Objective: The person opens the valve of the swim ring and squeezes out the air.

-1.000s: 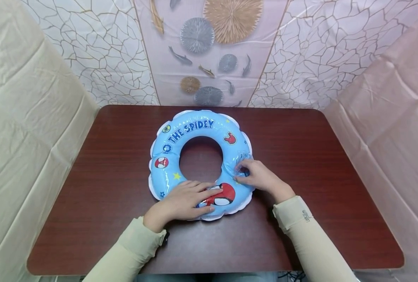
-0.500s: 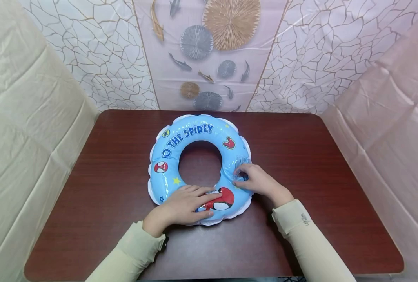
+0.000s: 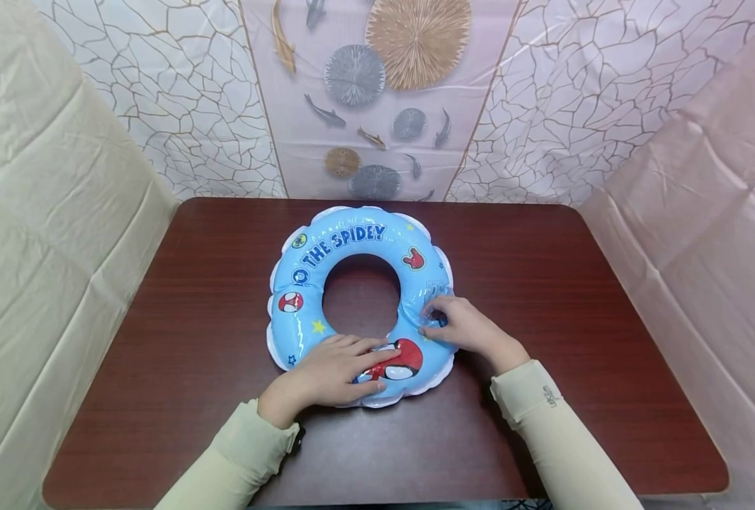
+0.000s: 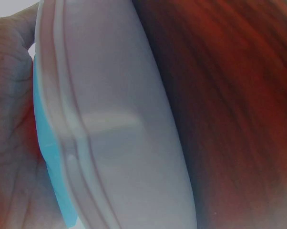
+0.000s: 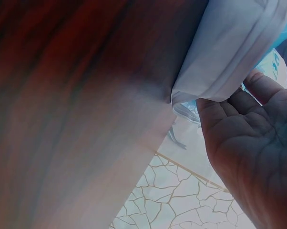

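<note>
A blue inflated swim ring (image 3: 365, 230) lies flat on the brown table, printed with "THE SPIDEY", stars and red masked heads. My left hand (image 3: 333, 368) rests on its near side, fingers straight and spread partly over the largest red head. On the right side of the ring, my right hand (image 3: 469, 327) pinches a small clear part, which looks like the air valve (image 3: 430, 316), between thumb and forefinger. The ring's vinyl dips in creases around that spot. In the left wrist view, the ring's white underside (image 4: 119, 124) curves down toward the table beside my palm.
The brown table (image 3: 575, 304) has rounded corners and reaches out on both sides of the ring. Cream cloth (image 3: 52, 234) hangs at the left, pinkish cloth (image 3: 709, 234) at the right. A patterned backdrop (image 3: 377, 106) closes off the far edge.
The whole scene sits slightly lower in the head view than a second ago. Both hands keep their places on the swim ring, and the ring has not visibly shifted on the table.
</note>
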